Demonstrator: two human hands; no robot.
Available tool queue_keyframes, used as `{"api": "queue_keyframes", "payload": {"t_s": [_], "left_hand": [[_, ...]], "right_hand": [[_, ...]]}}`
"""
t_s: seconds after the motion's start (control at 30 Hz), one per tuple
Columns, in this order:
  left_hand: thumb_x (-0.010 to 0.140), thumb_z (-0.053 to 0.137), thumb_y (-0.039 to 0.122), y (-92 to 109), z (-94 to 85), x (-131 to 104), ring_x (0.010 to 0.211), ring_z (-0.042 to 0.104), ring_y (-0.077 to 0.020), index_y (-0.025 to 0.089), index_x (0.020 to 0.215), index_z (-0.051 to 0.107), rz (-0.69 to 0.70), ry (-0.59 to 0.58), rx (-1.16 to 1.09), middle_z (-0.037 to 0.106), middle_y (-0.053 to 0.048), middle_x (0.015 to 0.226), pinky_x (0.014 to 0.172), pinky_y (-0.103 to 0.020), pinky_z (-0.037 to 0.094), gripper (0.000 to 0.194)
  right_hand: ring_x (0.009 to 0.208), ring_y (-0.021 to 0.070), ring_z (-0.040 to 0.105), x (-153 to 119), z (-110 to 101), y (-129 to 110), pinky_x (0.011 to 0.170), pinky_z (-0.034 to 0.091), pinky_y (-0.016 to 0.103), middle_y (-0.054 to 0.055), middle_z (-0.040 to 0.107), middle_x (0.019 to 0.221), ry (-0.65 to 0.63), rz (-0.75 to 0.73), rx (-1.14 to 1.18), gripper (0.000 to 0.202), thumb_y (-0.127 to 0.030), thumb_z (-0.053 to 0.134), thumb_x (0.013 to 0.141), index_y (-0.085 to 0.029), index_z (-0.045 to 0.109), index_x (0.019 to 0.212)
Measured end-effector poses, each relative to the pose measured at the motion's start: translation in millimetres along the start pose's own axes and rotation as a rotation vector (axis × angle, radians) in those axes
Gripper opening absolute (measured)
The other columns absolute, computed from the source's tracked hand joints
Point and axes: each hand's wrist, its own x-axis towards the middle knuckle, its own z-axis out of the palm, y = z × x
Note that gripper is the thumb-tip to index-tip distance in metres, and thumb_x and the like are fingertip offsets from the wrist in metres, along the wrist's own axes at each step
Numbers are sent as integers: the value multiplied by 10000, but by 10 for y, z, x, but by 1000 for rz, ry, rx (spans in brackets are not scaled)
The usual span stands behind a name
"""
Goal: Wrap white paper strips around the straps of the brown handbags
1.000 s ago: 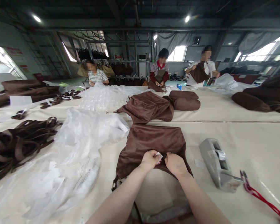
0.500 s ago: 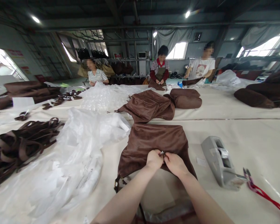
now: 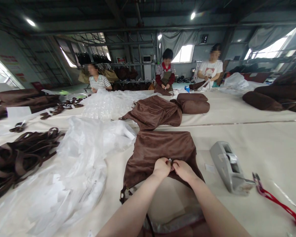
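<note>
A brown leather-like bag (image 3: 162, 144) lies flat on the pale table in front of me, its opening edge towards my body and a beige inside showing. At the middle of that edge, my left hand (image 3: 162, 167) is closed in a pinch. My right hand (image 3: 184, 169) is pinched right beside it, the fingertips nearly meeting. Between them shows a small whitish piece (image 3: 170, 160), too small and covered to name. A dark metal buckle (image 3: 122, 194) sits at the bag's lower left corner.
Right of the bag stand a grey tape dispenser (image 3: 230, 168) and red-handled pliers (image 3: 259, 186). Clear plastic bags (image 3: 81, 164) and a heap of brown straps (image 3: 22, 154) lie left. Another brown bag (image 3: 155, 112) lies beyond. Several people work across the table.
The view has turned slightly, so things sit a bit further left. Both hands stay pinched at the bag's edge. The co-worker in the white T-shirt has brought their hands together.
</note>
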Motion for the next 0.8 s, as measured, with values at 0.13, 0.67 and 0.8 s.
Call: {"api": "queue_keyframes", "payload": {"t_s": [0.13, 0.67, 0.8], "left_hand": [[838, 468, 281, 21, 7, -12, 743, 620, -187, 167, 671, 669, 1, 38, 28, 671, -77, 665, 684, -243, 421, 284], [909, 399, 237, -19, 99, -23, 574, 627, -94, 135, 825, 596, -66, -89, -282, 695, -58, 759, 532, -172, 480, 237], [916, 399, 250, 6, 103, -26, 537, 609, -82, 130, 803, 585, -90, -90, -314, 691, -60, 746, 499, -160, 473, 248]], "right_hand": [[702, 156, 578, -13, -11, -15, 641, 364, 234, 39, 641, 686, 7, -8, 73, 322, -149, 298, 873, -168, 602, 768], [323, 80, 440, 51, 85, 177, 329, 299, 197, -15, 548, 505, -9, 221, 546, 257, -230, 341, 819, -162, 542, 673], [329, 66, 458, 79, 108, 143, 308, 294, 174, -11, 580, 521, 12, 222, 640, 247, -300, 453, 819, -161, 549, 639]]}}
